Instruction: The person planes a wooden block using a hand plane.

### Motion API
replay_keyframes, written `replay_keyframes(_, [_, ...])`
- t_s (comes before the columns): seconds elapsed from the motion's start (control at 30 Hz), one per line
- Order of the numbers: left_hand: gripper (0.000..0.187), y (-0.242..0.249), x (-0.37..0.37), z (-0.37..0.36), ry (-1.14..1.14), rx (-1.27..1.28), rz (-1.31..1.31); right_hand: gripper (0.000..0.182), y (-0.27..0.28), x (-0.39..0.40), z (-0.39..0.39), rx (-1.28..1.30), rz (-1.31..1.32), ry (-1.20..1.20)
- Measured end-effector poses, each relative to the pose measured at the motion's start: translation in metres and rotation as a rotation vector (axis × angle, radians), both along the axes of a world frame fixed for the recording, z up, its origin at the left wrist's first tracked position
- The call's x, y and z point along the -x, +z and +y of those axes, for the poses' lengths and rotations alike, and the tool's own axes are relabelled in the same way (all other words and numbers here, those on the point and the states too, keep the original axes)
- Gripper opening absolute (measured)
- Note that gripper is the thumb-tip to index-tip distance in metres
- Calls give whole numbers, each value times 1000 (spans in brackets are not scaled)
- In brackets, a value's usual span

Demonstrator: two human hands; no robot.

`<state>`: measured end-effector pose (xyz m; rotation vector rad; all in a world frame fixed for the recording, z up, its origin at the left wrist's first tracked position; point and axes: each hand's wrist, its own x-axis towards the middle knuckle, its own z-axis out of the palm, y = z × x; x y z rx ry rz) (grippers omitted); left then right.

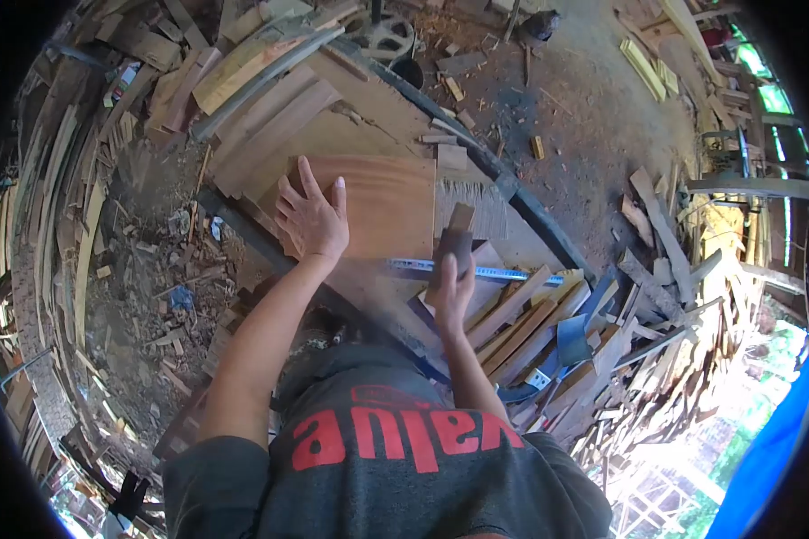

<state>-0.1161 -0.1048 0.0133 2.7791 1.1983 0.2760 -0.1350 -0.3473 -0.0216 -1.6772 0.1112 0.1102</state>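
My left hand [316, 217] lies with fingers spread on the left part of a smooth reddish-brown wooden board [391, 207]. My right hand [452, 289] is closed around a sanding block [455, 244], a small piece of wood with a dark wrap, held upright just off the board's lower right corner. Beside the board's right edge is a greyish ridged piece [476, 208]. A blue-and-white measuring strip [503, 272] runs below the board and passes behind my right hand.
The worktable has a dark metal edge [476, 144]. Planks [279, 117] lie on its far left part, and wood strips [535, 323] are heaped at its near right. Scraps and shavings [153, 269] cover the ground. A spoked wheel [379, 38] stands beyond the table.
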Motion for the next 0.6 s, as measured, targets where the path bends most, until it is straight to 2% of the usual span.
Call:
replay_keyframes(0.07, [72,-1,0,3,16,1,-13,61,-4,-26,-8,58,157,-55])
replay_keyframes(0.13, [70,0,2,6,34,109,-77,61,13,-42,-8,201,-57,-28])
replay_keyframes(0.2, [71,1,9,13,59,113,-145,61,45,-47,-2,461,-248,35])
replay_keyframes(0.27, [65,-4,22,19,35,198,-374,61,68,-50,4,507,-349,119])
replay_keyframes(0.33, [60,2,38,23,47,294,-293,63,89,-49,11,788,-458,270])
replay_keyframes(0.37, [55,3,44,24,44,392,-205,65,87,-50,14,829,-497,299])
replay_keyframes(0.47, [47,0,40,21,39,277,-300,66,82,-65,41,960,-621,407])
replay_keyframes(0.5, [48,4,40,20,61,340,-280,68,83,-73,62,1013,-636,397])
replay_keyframes(0.57, [49,3,39,19,71,346,-253,65,78,-97,124,922,-817,447])
replay_keyframes(0.6, [50,2,40,20,69,346,-232,63,76,-104,159,892,-789,537])
